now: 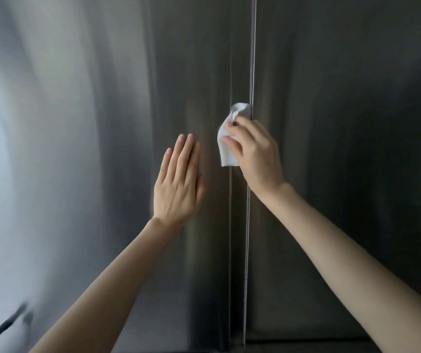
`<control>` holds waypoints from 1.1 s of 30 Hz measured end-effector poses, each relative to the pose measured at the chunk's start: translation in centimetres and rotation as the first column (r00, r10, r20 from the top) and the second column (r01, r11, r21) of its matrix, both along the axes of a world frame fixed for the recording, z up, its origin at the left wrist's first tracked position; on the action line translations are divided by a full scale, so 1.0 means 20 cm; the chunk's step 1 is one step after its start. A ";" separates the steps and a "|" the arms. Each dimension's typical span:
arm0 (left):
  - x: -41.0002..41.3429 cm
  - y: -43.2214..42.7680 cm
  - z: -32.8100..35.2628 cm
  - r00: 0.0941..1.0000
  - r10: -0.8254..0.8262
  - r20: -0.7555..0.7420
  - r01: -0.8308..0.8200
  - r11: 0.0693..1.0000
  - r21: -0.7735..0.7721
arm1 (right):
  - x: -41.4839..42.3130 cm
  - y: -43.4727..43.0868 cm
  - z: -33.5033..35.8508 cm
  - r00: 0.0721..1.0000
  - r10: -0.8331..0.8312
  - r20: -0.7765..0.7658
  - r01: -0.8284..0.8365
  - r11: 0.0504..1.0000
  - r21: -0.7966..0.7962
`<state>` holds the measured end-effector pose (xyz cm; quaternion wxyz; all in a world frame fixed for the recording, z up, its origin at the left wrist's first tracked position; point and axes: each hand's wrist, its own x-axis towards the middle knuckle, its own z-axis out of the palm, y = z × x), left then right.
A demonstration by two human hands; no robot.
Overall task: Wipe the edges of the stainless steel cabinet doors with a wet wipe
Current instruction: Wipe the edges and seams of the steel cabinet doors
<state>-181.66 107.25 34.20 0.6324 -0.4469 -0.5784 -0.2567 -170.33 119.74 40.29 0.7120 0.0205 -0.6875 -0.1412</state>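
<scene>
White wipe (226,151) in right hand (257,154)

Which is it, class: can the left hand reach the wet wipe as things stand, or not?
Probably yes: the left hand lies flat on the left door beside the wet wipe, only bare steel between them, though the right hand grips it.

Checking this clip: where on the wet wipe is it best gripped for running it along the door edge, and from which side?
Pinch the bunched upper part of the wet wipe, coming from the right as the right hand does. That wad sits against the door edge, so the grip backs it directly; the lower tail hangs loose and would likely only drag.
</scene>
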 end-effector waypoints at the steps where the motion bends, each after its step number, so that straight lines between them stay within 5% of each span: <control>1: 0.00 0.00 -0.02 1.000 0.005 -0.003 -0.005 1.000 0.000 | 0.00 0.00 -0.10 1.000 0.006 0.007 -0.006 1.000 -0.005; 5: 0.02 0.01 -0.13 0.999 0.037 0.022 -0.037 0.999 0.001 | 0.04 0.01 -0.56 0.988 -0.048 0.147 0.039 0.997 0.059; 12: 0.03 0.01 -0.16 0.998 0.047 0.030 -0.047 0.999 -0.010 | 0.06 0.04 -0.55 0.972 -0.162 0.168 0.136 0.978 0.157; 19: 0.05 -0.01 -0.19 0.998 -0.009 0.061 0.012 0.999 -0.045 | 0.13 0.07 -0.93 0.919 -0.223 0.325 0.159 0.964 0.212; 26: 0.02 -0.09 -0.52 0.997 -0.070 0.030 0.075 0.969 -0.233 | 0.12 -0.04 -0.89 0.963 0.080 0.259 -0.050 0.992 -0.119; 33: 0.05 -0.14 -0.89 0.995 0.020 0.103 0.016 0.941 -0.339 | 0.16 -0.06 -1.56 0.926 0.126 0.357 -0.046 0.973 -0.225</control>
